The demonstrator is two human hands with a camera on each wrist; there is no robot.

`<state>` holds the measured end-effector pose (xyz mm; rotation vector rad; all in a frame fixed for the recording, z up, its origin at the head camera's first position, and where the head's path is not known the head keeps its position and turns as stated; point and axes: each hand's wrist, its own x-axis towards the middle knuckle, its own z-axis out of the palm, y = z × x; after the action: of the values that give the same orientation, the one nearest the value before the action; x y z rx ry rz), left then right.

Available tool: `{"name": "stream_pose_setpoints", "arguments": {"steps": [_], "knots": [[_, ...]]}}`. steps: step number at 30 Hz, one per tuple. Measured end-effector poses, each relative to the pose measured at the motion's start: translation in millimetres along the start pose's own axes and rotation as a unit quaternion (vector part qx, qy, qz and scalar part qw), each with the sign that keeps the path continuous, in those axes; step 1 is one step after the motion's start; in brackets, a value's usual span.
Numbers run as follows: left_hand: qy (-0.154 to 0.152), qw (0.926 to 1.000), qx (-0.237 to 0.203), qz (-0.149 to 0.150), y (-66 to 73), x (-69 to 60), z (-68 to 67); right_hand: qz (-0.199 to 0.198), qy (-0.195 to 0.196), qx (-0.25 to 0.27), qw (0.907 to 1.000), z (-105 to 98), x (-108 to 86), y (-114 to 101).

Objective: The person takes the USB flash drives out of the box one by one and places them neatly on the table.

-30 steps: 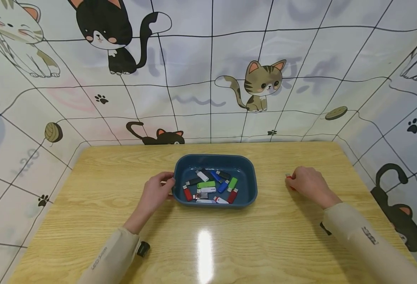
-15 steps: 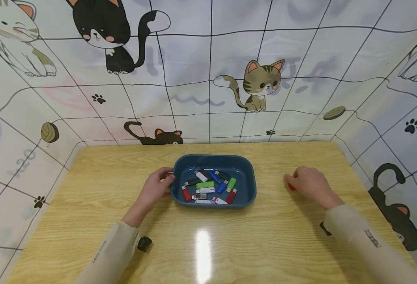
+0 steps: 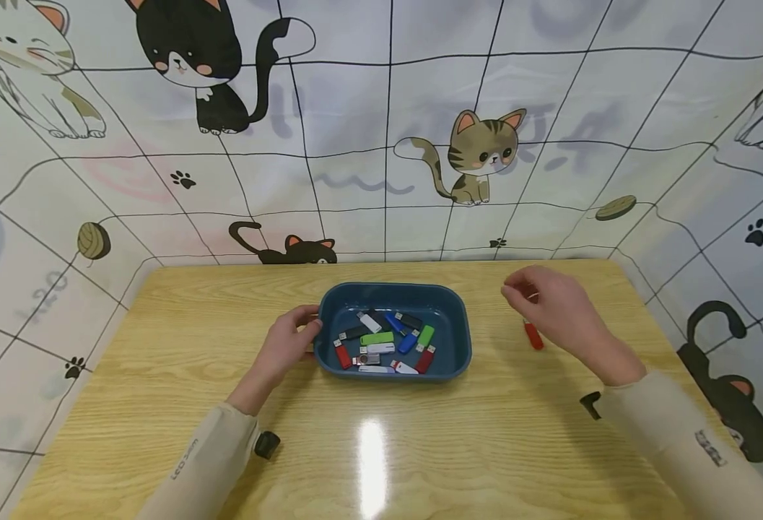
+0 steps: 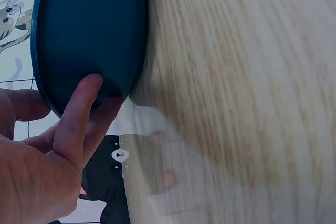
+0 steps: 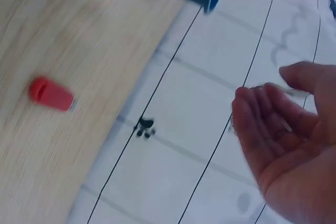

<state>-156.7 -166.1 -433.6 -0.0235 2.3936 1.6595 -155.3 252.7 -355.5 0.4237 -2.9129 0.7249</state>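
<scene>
My left hand (image 3: 288,336) grips the left end of a dark blue plastic tub (image 3: 394,377), with the thumb at its rim. In the left wrist view, fingertips (image 4: 90,83) touch the tub's outer wall. Several USB flash drives lie loose inside, among them a green one (image 3: 377,338), a blue one (image 3: 408,341) and a red one (image 3: 343,354). To the right of the tub, a red USB flash drive (image 3: 533,336) lies on the table. My right hand (image 3: 553,307) is raised just above and beyond it, fingers loosely bent, apart from the drive.
The wooden table (image 3: 485,448) carries the tub near its back edge. A cat-printed cloth (image 3: 355,130) stands behind and at both sides. Dark wrist camera pieces (image 3: 267,444) show beneath the sleeves.
My right hand has let go of the red USB flash drive and lifted away, up and slightly left. The drive stays on the table. My left hand keeps its hold on the tub.
</scene>
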Motion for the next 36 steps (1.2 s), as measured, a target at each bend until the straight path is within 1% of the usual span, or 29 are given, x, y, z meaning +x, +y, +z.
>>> {"name": "stream_pose_setpoints", "arguments": {"steps": [3,8,10,12,17,21,28,31,33,36], "knots": [[0.004,1.0,0.003,-0.001,0.1,-0.2,0.5,-0.044,-0.02,0.013,0.9987,9,0.8,-15],[0.009,0.9999,0.007,-0.001,-1.1,-1.1,1.6,-0.105,-0.041,-0.003,0.9936,25,2.6,-33],[0.01,0.9999,0.01,-0.001,-1.8,-1.3,1.8,-0.122,-0.047,-0.01,0.9914,31,4.7,-39],[0.01,0.9999,0.013,0.001,-2.7,-1.9,1.8,-0.13,-0.056,-0.015,0.9898,36,7.0,-44],[0.007,1.0,0.007,-0.001,-3.7,-0.9,0.6,-0.121,-0.085,-0.045,0.9879,50,13.5,-56],[0.002,1.0,-0.002,-0.008,-3.3,0.3,0.1,-0.115,-0.091,-0.069,0.9868,62,16.3,-62],[-0.001,0.9999,-0.008,-0.011,-3.9,1.0,-0.6,-0.119,-0.095,-0.084,0.9848,78,17.6,-71],[-0.003,0.9999,-0.011,-0.011,-4.1,0.8,-1.1,-0.101,-0.11,-0.09,0.9846,84,19.9,-77],[-0.004,0.9999,-0.011,-0.011,-4.2,0.6,-1.3,-0.082,-0.129,-0.097,0.9835,88,21.2,-81],[-0.005,0.9999,-0.011,-0.011,-4.4,0.2,-1.4,-0.057,-0.159,-0.112,0.9792,92,22.1,-87]]}}
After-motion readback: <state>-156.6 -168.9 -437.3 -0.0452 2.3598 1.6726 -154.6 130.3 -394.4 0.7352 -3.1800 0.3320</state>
